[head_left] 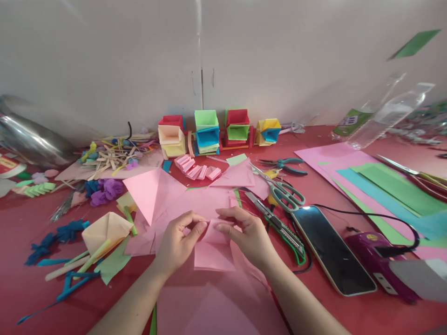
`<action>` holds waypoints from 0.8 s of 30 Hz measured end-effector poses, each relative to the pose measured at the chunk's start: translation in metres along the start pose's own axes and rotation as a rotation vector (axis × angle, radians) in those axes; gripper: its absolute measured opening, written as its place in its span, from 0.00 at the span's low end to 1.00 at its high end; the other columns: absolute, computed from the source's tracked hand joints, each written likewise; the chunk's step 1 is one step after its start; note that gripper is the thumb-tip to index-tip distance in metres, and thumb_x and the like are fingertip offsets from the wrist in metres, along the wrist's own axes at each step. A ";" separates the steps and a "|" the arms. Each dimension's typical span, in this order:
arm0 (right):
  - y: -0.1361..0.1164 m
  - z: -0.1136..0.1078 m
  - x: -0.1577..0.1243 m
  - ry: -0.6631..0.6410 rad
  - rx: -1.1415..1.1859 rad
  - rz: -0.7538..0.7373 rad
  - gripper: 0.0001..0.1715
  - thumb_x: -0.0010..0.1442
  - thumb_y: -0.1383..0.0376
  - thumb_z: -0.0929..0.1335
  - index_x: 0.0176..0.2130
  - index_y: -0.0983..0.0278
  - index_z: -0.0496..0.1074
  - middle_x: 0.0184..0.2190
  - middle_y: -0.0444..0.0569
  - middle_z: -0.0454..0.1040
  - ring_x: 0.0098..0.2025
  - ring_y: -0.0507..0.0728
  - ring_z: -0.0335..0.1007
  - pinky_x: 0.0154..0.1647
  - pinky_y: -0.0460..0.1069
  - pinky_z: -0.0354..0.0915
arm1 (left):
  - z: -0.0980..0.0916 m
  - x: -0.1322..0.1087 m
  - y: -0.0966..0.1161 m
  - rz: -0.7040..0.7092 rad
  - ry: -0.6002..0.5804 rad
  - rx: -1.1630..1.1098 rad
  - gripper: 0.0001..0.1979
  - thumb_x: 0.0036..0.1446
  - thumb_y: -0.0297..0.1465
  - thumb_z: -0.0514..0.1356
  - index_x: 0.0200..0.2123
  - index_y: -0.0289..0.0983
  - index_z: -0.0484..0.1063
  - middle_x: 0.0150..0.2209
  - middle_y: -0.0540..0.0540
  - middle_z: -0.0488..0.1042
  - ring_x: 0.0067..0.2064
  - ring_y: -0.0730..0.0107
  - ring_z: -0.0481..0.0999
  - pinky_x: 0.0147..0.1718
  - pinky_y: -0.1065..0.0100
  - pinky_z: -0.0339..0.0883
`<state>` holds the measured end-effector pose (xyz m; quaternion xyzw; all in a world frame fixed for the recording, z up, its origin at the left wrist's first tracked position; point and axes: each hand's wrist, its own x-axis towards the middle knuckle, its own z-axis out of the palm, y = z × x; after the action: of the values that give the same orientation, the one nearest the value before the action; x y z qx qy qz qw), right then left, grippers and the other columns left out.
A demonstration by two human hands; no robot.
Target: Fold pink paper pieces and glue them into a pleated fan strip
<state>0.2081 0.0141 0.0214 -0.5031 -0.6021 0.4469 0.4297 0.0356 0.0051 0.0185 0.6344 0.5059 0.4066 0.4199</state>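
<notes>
A small pink paper piece (213, 256) with a crease across it is between my two hands, over larger pink sheets. My left hand (182, 236) pinches its upper left corner between thumb and forefinger. At the upper right edge, my right hand (246, 232) grips the same paper, thumb in front and fingers behind. The lower flap hangs toward me. Beneath lies a big pink sheet (216, 311). Beyond my hands, several folded pink strips (197, 168) lie in a curved row, and a pink paper triangle (145, 190) stands to the left.
Colourful folded paper boxes (206, 135) stand at the back. On the right lie scissors (288, 195), a utility knife (279, 228), pliers (286, 166), a phone (333, 251), a purple corded device (380, 260) and coloured sheets (387, 186). Craft sticks (115, 156) and paper scraps (113, 263) crowd the left.
</notes>
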 end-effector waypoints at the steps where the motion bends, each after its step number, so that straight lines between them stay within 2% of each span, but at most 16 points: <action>1: 0.000 -0.001 0.000 -0.019 0.010 0.035 0.12 0.50 0.60 0.72 0.36 0.62 0.76 0.33 0.48 0.77 0.35 0.55 0.71 0.37 0.49 0.66 | 0.000 0.000 0.001 0.037 0.007 0.031 0.10 0.58 0.33 0.55 0.27 0.37 0.70 0.23 0.53 0.64 0.27 0.75 0.64 0.30 0.73 0.58; 5: -0.002 -0.001 0.001 -0.038 0.101 0.074 0.10 0.50 0.59 0.71 0.31 0.63 0.77 0.29 0.47 0.78 0.33 0.55 0.71 0.35 0.48 0.65 | 0.000 0.000 0.003 0.091 0.002 0.082 0.10 0.58 0.32 0.54 0.25 0.37 0.69 0.24 0.52 0.64 0.28 0.74 0.65 0.31 0.73 0.58; 10: 0.000 0.002 0.001 0.037 0.229 0.061 0.06 0.49 0.62 0.72 0.28 0.63 0.76 0.26 0.44 0.77 0.30 0.52 0.69 0.33 0.47 0.65 | 0.002 0.000 0.004 -0.009 -0.015 0.048 0.11 0.58 0.34 0.54 0.26 0.37 0.69 0.23 0.53 0.65 0.27 0.74 0.65 0.29 0.74 0.59; 14: 0.002 0.004 0.001 0.064 0.241 0.075 0.06 0.48 0.62 0.72 0.28 0.63 0.76 0.26 0.44 0.77 0.30 0.52 0.70 0.33 0.47 0.65 | 0.004 -0.002 0.001 -0.096 -0.022 0.015 0.10 0.58 0.36 0.54 0.29 0.36 0.69 0.22 0.53 0.65 0.26 0.75 0.64 0.28 0.74 0.59; 19: 0.002 0.003 0.002 0.110 0.243 0.127 0.08 0.47 0.61 0.73 0.28 0.64 0.77 0.26 0.46 0.78 0.29 0.52 0.69 0.31 0.47 0.65 | 0.005 -0.002 -0.002 -0.118 -0.014 -0.030 0.10 0.57 0.38 0.55 0.31 0.37 0.68 0.25 0.53 0.67 0.28 0.75 0.66 0.30 0.74 0.60; 24: 0.004 0.002 0.003 0.137 0.244 0.118 0.07 0.47 0.62 0.73 0.29 0.63 0.77 0.26 0.45 0.78 0.29 0.52 0.70 0.33 0.46 0.64 | 0.002 0.000 -0.001 -0.139 -0.090 -0.050 0.09 0.53 0.37 0.60 0.30 0.37 0.67 0.27 0.53 0.67 0.31 0.74 0.66 0.33 0.74 0.59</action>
<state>0.2064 0.0167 0.0173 -0.5111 -0.4821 0.5059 0.5004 0.0369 0.0052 0.0173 0.6046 0.5189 0.3603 0.4851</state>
